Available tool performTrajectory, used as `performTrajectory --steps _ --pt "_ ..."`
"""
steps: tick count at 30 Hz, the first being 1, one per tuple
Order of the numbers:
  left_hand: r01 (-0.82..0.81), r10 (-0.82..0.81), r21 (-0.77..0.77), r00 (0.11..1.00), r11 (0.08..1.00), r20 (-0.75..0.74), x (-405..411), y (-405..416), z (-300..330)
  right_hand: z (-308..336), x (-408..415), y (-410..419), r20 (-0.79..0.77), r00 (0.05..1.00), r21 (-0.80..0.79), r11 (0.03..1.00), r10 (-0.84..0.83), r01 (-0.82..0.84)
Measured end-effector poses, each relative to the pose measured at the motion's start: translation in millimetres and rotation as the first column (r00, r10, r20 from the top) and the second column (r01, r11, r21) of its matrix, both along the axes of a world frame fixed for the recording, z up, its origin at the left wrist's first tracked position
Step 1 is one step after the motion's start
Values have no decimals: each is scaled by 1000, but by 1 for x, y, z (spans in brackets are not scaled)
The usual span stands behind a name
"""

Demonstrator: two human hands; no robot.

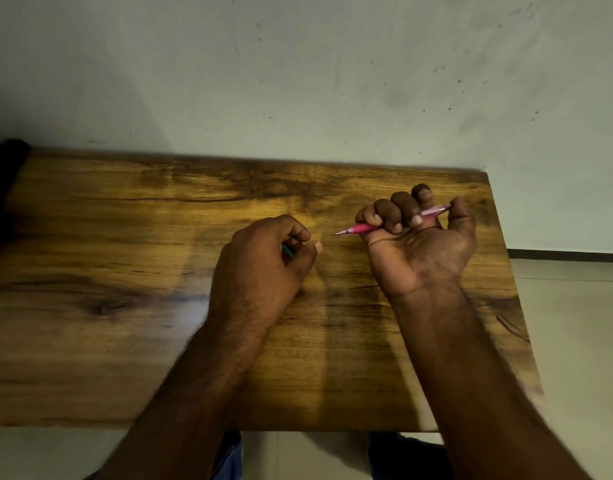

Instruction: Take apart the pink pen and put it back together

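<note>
The pink pen (362,228) lies across my right hand (419,244), which is turned palm up with its fingers curled around the barrel. Its metal tip points left, and the clear pink rear end sticks out by my thumb. My left hand (267,258) rests knuckles up on the wooden table (125,237), a short way left of the pen tip. It is closed around a small teal object (287,250), most of which is hidden inside the fist.
The table ends at a right edge (506,271) close to my right hand, with pale floor beyond. A grey wall (298,81) stands right behind the table. Something dark (3,188) sits at the far left corner.
</note>
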State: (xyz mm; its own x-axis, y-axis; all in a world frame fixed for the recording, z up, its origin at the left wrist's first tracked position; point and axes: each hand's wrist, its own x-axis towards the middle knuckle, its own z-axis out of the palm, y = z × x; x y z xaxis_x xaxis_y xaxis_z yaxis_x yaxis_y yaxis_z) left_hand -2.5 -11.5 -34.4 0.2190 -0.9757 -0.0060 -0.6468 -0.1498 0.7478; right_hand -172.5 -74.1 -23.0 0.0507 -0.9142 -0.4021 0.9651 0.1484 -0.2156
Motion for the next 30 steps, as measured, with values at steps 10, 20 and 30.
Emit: performTrajectory --steps 10,20,30 --pt "-6 6 -15 1000 1000 14 -1 -2 0 0 -1 0 -20 1000 11 1000 -3 4" --pt "8 -8 -4 1000 1000 24 0 -2 1 1 -1 -1 -27 1000 1 1000 6 -6" --pt "12 -11 -14 999 1000 43 0 -2 1 -1 -1 -1 -6 1000 -18 999 28 -28"
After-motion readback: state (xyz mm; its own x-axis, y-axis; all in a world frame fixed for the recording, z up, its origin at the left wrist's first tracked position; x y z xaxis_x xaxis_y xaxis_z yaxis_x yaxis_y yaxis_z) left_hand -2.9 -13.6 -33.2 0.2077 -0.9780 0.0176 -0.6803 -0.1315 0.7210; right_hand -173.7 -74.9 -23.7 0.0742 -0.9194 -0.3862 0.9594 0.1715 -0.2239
